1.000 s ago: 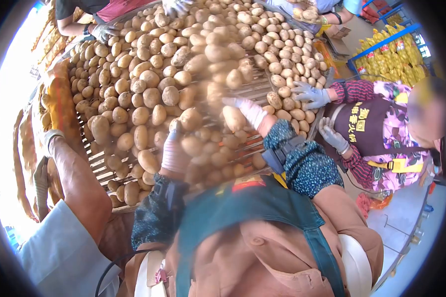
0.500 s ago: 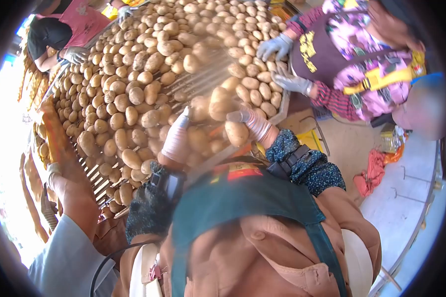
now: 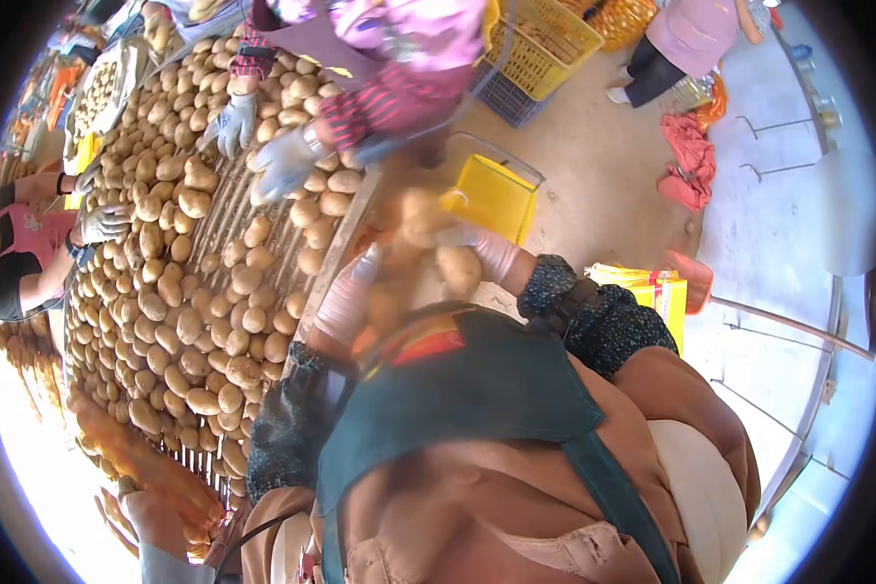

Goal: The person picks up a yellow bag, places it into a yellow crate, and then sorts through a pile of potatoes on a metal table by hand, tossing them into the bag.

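Observation:
Several potatoes, blurred by motion, are gathered between my two gloved hands beside the edge of the slatted sorting table [image 3: 342, 255]. My left hand [image 3: 352, 287] presses against their left side, its fingers partly hidden. On the other side, my right hand [image 3: 485, 251] curls round a potato [image 3: 457, 270]. Another potato [image 3: 421, 216] sits higher up between the hands. Many potatoes [image 3: 180, 321] cover the table to my left, with bare slats showing in the middle.
Across the table's corner, a co-worker's gloved hands [image 3: 287, 164] reach over the potatoes. Another person's glove [image 3: 105, 224] is at the far left. Yellow crates [image 3: 545, 49], a yellow scoop-like container [image 3: 494, 195] and yellow bags [image 3: 647, 292] stand on the floor to the right.
My view and body have turned right. My hands, with potatoes between them, have gone from above the table to beyond its edge. The co-worker's hands now appear further left.

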### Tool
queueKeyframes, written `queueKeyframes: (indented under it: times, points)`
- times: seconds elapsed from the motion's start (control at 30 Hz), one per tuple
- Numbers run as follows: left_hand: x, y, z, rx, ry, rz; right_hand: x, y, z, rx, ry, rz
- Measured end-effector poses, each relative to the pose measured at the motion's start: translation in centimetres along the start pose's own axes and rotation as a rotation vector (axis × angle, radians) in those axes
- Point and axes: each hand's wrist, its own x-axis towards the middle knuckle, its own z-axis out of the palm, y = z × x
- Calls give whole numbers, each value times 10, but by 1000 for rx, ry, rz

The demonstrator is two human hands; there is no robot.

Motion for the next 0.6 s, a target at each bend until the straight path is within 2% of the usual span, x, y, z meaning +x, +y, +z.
queueKeyframes:
  times: [0.07, 0.13, 0.17, 0.27, 0.3, 0.4, 0.43, 0.5, 0.6]
  points:
    - [9, -9, 20, -52, 16, 50, -26, 5, -36, 164, 197, 0]
    - [11, -7, 34, -339, 43, -133, -22, 17, -95, 286, 386, 41]
    - [27, -20, 27, -362, 73, -137, -20, 18, -113, 348, 480, 74]
    - [27, -10, 50, -429, 59, -152, -23, -5, -103, 160, 802, 143]
    - [31, -14, 49, -389, 24, -102, -22, -13, -97, 55, 796, 178]
    - [27, 2, 69, -324, 79, -69, -22, -33, -66, -509, 526, 188]
    - [25, 8, 75, -277, 68, -42, -35, -34, -50, -816, 326, -77]
    - [18, 17, 87, -184, 49, 11, -38, -36, -17, -870, 48, -275]
    - [8, 30, 101, -124, 101, 1, -26, -44, 12, -1212, -287, -619]
